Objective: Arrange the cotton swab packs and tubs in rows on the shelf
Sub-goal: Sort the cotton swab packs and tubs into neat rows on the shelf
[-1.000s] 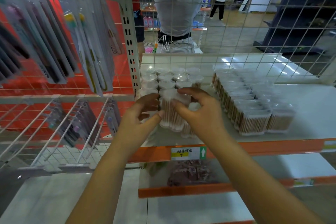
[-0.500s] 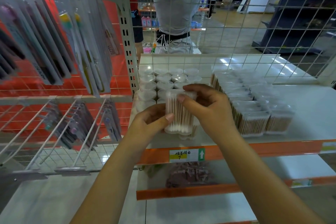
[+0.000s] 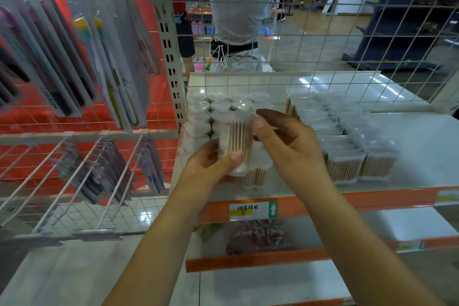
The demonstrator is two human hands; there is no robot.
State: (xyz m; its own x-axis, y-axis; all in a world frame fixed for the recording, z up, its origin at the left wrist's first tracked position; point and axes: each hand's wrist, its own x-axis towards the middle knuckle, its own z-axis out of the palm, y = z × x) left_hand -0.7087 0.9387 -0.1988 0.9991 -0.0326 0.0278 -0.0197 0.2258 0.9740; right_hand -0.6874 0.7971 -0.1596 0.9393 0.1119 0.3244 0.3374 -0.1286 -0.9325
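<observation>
Head view: both hands pinch one swab tub [image 3: 236, 146], upright — left hand [image 3: 211, 169] low, right hand [image 3: 285, 146] at its lid — just above the near tub row [image 3: 213, 117]

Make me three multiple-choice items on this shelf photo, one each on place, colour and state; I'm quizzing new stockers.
1. Where do the rectangular packs stand relative to the round tubs?
A. Right
B. Left
C. On the shelf below

2. What colour is the shelf edge?
A. Blue
B. Orange
C. Green

3. What is the state of the held tub?
A. Lying on the shelf
B. Hanging from a hook
C. Upright, held by both hands

Key: 1 A, the packs sit right of the tubs. 2 B, the front strip is orange. 3 C, left hand and right hand hold it above the shelf.
</observation>
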